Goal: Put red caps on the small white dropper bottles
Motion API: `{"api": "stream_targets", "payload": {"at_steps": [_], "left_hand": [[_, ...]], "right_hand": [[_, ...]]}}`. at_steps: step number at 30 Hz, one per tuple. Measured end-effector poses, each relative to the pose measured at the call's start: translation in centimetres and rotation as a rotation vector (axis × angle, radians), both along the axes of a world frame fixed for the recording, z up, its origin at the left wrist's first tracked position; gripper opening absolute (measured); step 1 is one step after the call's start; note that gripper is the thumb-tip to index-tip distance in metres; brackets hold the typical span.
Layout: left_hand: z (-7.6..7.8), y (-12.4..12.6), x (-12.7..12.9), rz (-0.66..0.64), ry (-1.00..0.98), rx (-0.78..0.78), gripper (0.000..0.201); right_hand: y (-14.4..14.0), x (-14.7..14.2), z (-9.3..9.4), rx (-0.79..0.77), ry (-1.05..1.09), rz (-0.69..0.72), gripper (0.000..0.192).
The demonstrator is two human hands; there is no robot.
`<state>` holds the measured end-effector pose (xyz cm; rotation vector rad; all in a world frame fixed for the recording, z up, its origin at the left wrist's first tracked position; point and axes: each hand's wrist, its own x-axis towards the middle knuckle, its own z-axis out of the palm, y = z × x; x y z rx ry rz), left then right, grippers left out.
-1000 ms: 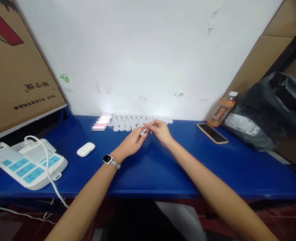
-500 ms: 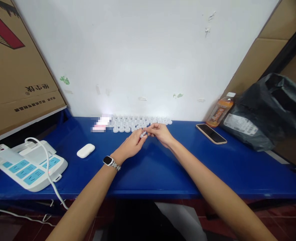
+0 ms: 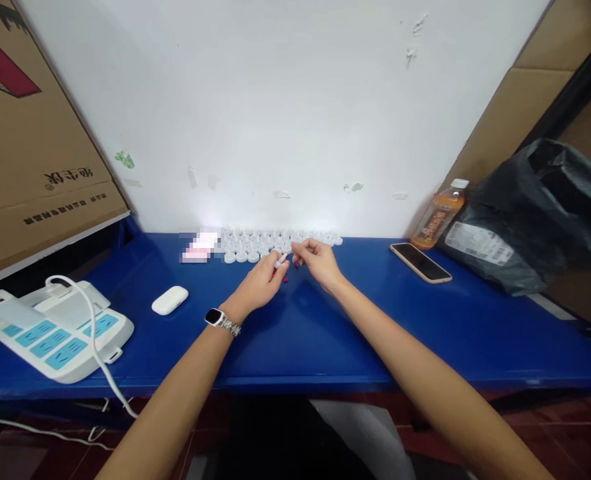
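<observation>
Between the thumb and fingers of my left hand [image 3: 259, 285] is a small white plastic piece [image 3: 281, 261]. My right hand [image 3: 319, 263] is pinched just to the right of that piece, its fingertips close to the left hand's. Anything in the right fingertips is too small to make out. Tiny red bits [image 3: 285, 280] show beside and below the fingertips; whether they lie on the table or are held I cannot tell. Behind both hands, round white plastic caps [image 3: 242, 256] with raised stems stand in rows, partly hidden by the fingers.
The blue table [image 3: 320, 340] meets a white wall. On the left lie a white earbud case [image 3: 170, 301] and a power strip [image 3: 70, 347] with a cable. A phone [image 3: 420, 262], an orange drink bottle [image 3: 438, 217] and a black plastic bag [image 3: 520, 220] are at right.
My right fingertips have drawn slightly up and away from the left hand's piece. More of the white piece shows, and small red bits have come into sight below the fingers.
</observation>
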<state>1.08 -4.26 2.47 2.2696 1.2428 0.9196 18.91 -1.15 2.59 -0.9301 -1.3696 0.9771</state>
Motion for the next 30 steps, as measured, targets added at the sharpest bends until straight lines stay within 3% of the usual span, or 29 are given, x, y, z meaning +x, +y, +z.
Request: {"api": "stream_targets", "payload": {"at_steps": [3, 7, 9, 15, 20, 23, 26, 30], "left_hand": [[0.2, 0.3, -0.8, 0.063, -0.007, -0.02, 0.032], [0.0, 0.4, -0.9, 0.053, 0.004, -0.04, 0.033], [-0.2, 0.4, -0.7, 0.041, 0.019, -0.042, 0.032], [-0.6, 0.4, -0.2, 0.015, 0.041, -0.018, 0.029], [-0.9, 0.5, -0.3, 0.021, 0.055, -0.015, 0.029], [-0.8, 0.4, -0.4, 0.017, 0.048, -0.022, 0.029], [-0.7, 0.4, -0.4, 0.012, 0.04, -0.021, 0.03], [-0.7, 0.3, -0.2, -0.001, 0.039, -0.011, 0.03]], "right_hand": [[0.8, 2.3, 0.0, 0.058, -0.218, -0.125, 0.036], [0.7, 3.8, -0.2, 0.175, -0.796, -0.192, 0.015], [0.3, 3.5, -0.4, 0.232, -1.012, -0.22, 0.013], [0.0, 2.0, -0.8, 0.268, -1.227, -0.222, 0.015], [0.1, 1.8, -0.8, 0.291, -1.216, -0.209, 0.014], [0.0, 1.9, -0.7, 0.307, -1.1, -0.193, 0.011], [0.0, 1.8, -0.7, 0.211, -0.719, -0.084, 0.012], [0.1, 1.1, -0.6, 0.02, -0.187, 0.154, 0.029]]}}
